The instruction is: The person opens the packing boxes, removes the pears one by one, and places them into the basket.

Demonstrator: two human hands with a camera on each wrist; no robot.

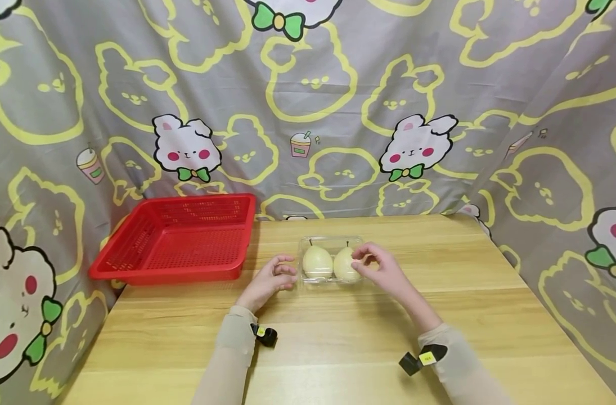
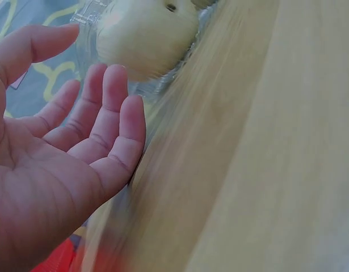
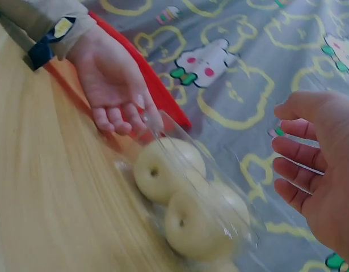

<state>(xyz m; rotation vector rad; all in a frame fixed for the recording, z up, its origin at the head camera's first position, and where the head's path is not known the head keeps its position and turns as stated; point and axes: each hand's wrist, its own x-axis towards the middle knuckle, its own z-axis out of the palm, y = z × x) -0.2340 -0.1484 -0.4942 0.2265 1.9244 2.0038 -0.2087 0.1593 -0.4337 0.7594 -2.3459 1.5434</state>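
Observation:
Two pale yellow pears (image 1: 317,262) stand side by side, stems up, inside a clear plastic box (image 1: 315,280) on the table. Beside the box's left end is my left hand (image 1: 270,281), fingers loosely bent and nothing in its grasp; in the left wrist view its palm faces up with the fingers spread. My right hand (image 1: 380,266) hovers at the box's right end, overlapping a pear's edge in the head view. From the right wrist view, a gap shows between that right hand (image 3: 319,170) and the box (image 3: 141,207). Whether the left fingertips touch the plastic, I cannot tell.
A red plastic basket (image 1: 168,275) with perforated sides sits at the table's back left. The wooden table (image 1: 338,349) ends at a grey curtain (image 1: 333,135) printed with cartoon rabbits, which also runs along both sides. Each wrist carries a small black camera (image 1: 267,336).

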